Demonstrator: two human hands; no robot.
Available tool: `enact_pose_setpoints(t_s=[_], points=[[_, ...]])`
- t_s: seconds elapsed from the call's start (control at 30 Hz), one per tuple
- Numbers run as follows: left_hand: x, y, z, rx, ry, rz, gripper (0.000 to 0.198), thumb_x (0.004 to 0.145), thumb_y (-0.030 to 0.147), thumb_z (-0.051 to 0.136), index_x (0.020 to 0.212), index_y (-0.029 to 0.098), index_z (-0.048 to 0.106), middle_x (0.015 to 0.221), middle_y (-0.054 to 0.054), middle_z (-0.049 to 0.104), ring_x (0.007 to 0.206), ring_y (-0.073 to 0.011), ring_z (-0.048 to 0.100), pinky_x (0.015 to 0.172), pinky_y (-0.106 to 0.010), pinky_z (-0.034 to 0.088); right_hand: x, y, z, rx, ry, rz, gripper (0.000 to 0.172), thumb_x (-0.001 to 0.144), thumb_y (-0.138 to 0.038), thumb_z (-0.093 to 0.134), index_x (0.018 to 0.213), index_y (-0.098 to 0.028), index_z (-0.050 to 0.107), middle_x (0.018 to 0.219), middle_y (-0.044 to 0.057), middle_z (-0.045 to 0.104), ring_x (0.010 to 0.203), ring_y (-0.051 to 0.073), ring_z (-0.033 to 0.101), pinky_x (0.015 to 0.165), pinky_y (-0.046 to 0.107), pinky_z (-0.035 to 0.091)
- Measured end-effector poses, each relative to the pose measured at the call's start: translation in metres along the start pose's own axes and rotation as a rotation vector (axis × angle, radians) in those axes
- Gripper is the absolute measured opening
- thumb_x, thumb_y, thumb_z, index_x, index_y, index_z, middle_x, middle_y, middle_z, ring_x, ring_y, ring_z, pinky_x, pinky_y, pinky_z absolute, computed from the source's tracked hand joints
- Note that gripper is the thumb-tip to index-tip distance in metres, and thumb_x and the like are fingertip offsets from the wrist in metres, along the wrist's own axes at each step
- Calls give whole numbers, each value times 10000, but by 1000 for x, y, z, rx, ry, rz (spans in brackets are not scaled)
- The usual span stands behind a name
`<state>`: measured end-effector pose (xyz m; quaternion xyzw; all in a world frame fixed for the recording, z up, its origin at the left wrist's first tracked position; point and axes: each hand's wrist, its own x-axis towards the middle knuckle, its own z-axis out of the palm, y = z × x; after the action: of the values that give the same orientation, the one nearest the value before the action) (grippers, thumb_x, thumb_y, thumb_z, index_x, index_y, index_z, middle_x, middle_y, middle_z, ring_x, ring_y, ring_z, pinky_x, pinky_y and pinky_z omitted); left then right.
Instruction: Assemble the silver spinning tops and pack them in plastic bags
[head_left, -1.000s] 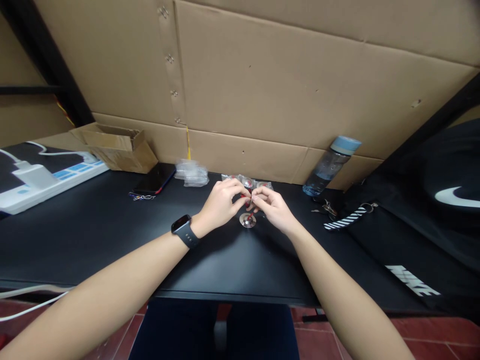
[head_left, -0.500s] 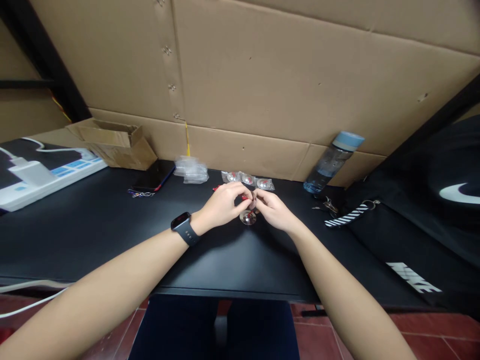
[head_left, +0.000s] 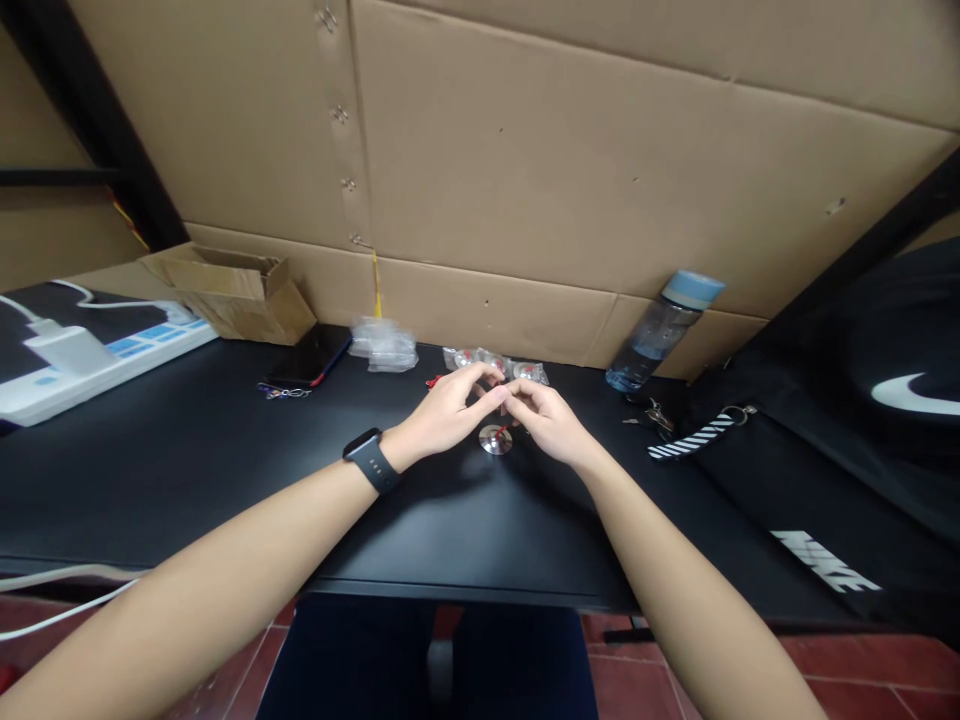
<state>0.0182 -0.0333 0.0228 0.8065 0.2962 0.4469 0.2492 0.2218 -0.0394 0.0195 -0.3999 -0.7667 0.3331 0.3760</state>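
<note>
Black desk (head_left: pixel 480 540): left hand (head_left: pixel 454 408) and right hand (head_left: pixel 551 418) meet, half-curled, any hold unclear; metal disc (head_left: pixel 490 443) lies at their six o'clock.

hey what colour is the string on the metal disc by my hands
The string is red, best seen in the head view.

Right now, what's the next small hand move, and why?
Probably part the left hand and right hand slightly: their fingertips meet close to the metal disc on the table, and whatever they may pinch is hidden.
</note>
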Motion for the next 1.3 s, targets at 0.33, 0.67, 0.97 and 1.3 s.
enact_pose_setpoints(t_s=[0.33, 0.67, 0.97, 1.3], points=[[0, -9, -2, 116, -119, 21, 105, 900, 288, 691, 906, 194, 740, 945, -32, 762, 899, -185, 703, 843, -303, 514, 1, -7, -3, -174, 38, -142, 220, 993, -331, 553, 835, -201, 635, 1038, 67, 651, 992, 206, 605, 849, 328, 467], [1, -17, -9, 344, -138, 74, 87, 912, 248, 668, 896, 204, 742, 903, -39, 740, 856, -193, 688, 799, -301, 501, -8, -15, -10, -349, -183, -93, 212, 886, -377, 727, 1006, -209, 676, 893, 23, 654, 755, 158, 565, 703, 282, 451], [1, -20, -14, 435, -96, 35, 95, 924, 266, 652, 887, 204, 715, 861, -40, 723, 787, -190, 661, 710, -282, 467, -9, -13, -5, -427, -380, -91, 128, 878, -212, 729, 1006, -208, 729, 757, -5, 682, 689, 149, 612, 714, 277, 455], [1, -25, -14, 446, -42, -12, 125, 963, 276, 594, 893, 214, 676, 830, -24, 736, 732, -184, 668, 683, -278, 446, -7, -5, -3, -555, -262, -103, 89, 862, -114, 695, 845, -191, 737, 794, 30, 705, 701, 150, 612, 707, 262, 422]])
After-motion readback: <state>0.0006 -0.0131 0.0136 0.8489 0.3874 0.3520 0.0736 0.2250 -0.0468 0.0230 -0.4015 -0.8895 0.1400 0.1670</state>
